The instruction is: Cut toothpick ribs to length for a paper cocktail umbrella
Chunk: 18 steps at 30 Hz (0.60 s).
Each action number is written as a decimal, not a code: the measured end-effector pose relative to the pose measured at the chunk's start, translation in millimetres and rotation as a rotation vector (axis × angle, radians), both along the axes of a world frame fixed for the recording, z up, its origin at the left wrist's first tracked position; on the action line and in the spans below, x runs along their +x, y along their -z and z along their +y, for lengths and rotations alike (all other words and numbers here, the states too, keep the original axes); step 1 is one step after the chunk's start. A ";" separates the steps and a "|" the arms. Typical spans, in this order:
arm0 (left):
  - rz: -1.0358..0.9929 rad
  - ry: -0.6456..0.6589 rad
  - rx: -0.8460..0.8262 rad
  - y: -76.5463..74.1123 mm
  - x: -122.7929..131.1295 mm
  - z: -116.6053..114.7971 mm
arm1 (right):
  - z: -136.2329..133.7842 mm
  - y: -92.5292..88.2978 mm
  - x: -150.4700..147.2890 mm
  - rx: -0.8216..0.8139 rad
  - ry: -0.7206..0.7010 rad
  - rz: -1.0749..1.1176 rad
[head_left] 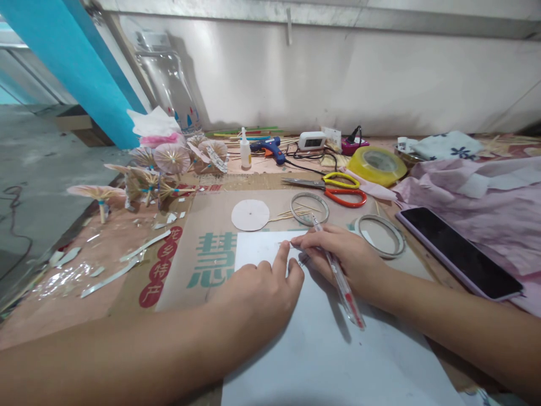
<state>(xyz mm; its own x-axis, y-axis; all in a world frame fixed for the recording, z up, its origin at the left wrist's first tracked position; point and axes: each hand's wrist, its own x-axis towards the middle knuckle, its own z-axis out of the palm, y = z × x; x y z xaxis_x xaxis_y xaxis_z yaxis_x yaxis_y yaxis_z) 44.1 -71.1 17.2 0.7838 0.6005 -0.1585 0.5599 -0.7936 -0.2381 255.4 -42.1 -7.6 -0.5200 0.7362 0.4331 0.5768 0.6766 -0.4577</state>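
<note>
A white sheet of paper (321,349) lies on brown cardboard (198,225) in front of me. My left hand (262,287) rests on the sheet, fingers curled and index finger pressing down near its top edge. My right hand (342,254) is closed on a clear pen with a red tip (340,279), and its fingertips pinch a thin stick (284,243) lying on the paper, right beside my left index finger. A round white paper disc (250,215) lies just beyond the sheet.
Two tape rings (310,207) (380,235), scissors with orange and yellow handles (338,189), a yellow tape roll (377,164), a glue bottle (245,149), a blue glue gun (268,148), small paper umbrellas (169,160), a dark phone (459,251) on pink cloth (499,197).
</note>
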 end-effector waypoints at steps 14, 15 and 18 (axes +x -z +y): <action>-0.035 0.017 0.036 1.7 -0.8 3.3 | -0.3 2.4 0.8 0.013 0.020 -0.001; -0.040 0.018 0.041 1.7 -1.0 3.7 | -0.1 2.9 0.8 0.012 0.020 0.003; -0.037 0.009 0.041 0.1 -1.2 3.6 | 0.5 3.5 1.0 -0.008 0.013 0.005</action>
<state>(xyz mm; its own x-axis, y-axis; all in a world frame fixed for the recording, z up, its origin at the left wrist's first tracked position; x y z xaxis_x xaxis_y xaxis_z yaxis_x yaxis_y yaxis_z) 42.9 -67.5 17.1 0.7942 0.5986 -0.1047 0.5616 -0.7887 -0.2500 256.4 -41.6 -11.2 -0.5081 0.7464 0.4296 0.5829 0.6653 -0.4665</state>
